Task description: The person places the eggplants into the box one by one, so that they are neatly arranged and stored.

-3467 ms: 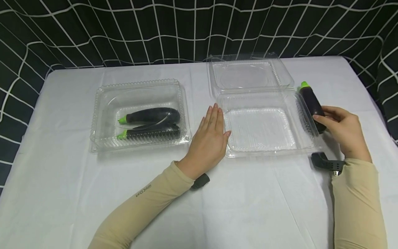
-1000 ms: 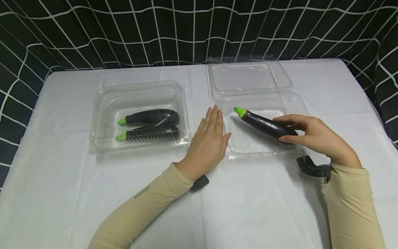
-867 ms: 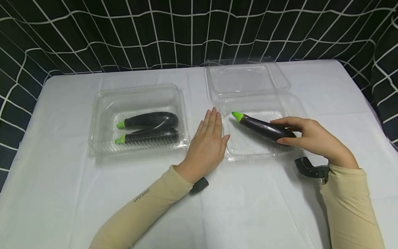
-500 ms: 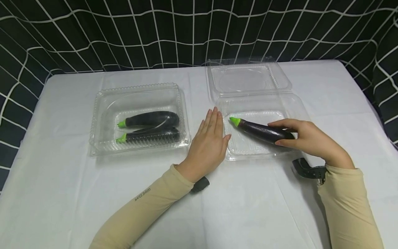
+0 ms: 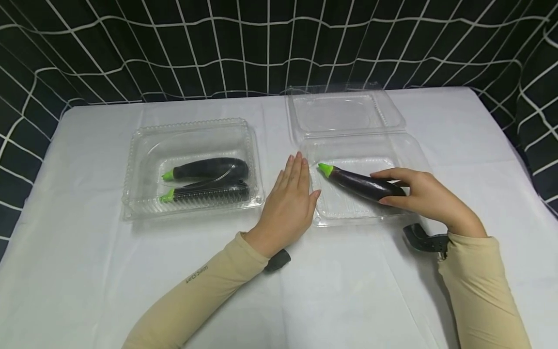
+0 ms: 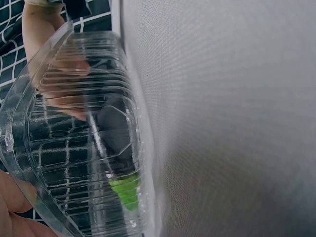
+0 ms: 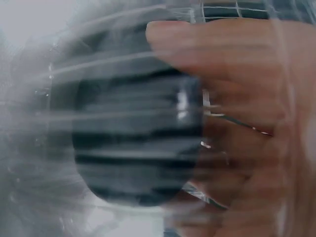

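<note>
A dark purple eggplant (image 5: 362, 184) with a green stem end lies inside the base of the open clear plastic clamshell box (image 5: 348, 215). My right hand (image 5: 423, 196) grips its thick end between thumb and fingers. Through the ribbed box wall, the right wrist view shows the eggplant (image 7: 138, 133) with fingers around it. My left hand (image 5: 288, 206) is held flat with straight fingers beside the left wall of this box. In the left wrist view, the green stem end (image 6: 126, 191) shows near that wall.
At left stands a second clear box (image 5: 192, 127), lid down, with two eggplants (image 5: 213, 168) inside. The right box's lid (image 5: 344, 114) is folded back toward the table's far edge. A dark curtain with white grid lines (image 5: 270, 48) hangs behind the white table (image 5: 340, 291).
My right hand has picked up the eggplant from right of the open box and brought it left into the base. It has since lowered slightly. My left hand stays in place.
</note>
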Demonstrator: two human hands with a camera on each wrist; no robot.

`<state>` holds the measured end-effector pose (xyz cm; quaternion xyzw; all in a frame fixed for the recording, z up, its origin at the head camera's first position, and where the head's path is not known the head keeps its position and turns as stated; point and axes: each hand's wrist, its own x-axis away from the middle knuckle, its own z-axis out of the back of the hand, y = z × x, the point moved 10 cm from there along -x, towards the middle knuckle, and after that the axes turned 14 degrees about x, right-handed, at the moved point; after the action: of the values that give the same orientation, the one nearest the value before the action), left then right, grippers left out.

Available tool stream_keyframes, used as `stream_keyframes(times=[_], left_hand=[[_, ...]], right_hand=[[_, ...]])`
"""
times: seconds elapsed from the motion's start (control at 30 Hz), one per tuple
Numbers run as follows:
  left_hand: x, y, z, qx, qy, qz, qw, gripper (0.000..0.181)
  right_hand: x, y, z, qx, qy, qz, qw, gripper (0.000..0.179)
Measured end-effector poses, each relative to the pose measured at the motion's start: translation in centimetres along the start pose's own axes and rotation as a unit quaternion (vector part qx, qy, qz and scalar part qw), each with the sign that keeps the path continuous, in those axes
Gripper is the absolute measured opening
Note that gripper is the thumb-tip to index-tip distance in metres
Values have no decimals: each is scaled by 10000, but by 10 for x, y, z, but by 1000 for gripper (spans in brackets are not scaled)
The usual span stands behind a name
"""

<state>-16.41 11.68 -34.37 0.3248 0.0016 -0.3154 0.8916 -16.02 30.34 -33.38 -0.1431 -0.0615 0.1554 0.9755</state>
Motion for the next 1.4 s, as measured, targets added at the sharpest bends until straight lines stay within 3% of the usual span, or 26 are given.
stream_keyframes(times=[0.2,0.43,0.57,0.63,0.8,0.97,1.13,1.23,1.4], left_hand=[[0,3,-2,-2,21,-11,10000,58],[0,3,-1,55,-60,40,10000,59],[2,0,3,356,-104,139,9992,59],[3,-2,7,736,-60,186,9971,59],[1,-2,24,1796,316,281,9828,56],[-17,4,41,2410,616,515,9672,52],[-41,-8,45,2563,807,1002,9580,47],[-52,-19,50,2585,1178,1221,9510,45],[-68,-31,55,2734,1796,1558,9320,42]], right_hand=[[3,1,6,-57,169,-138,9997,47],[11,15,22,-406,386,-656,9963,47],[15,22,37,-362,602,-833,9940,41],[16,25,46,-328,759,-852,9929,37],[15,39,66,-318,824,-1006,9910,36],[4,60,79,-476,578,-1195,9900,42],[-20,83,77,-682,209,-1269,9893,49],[-31,100,73,-798,-17,-1401,9869,53],[-41,125,72,-1149,-202,-1591,9804,55]])
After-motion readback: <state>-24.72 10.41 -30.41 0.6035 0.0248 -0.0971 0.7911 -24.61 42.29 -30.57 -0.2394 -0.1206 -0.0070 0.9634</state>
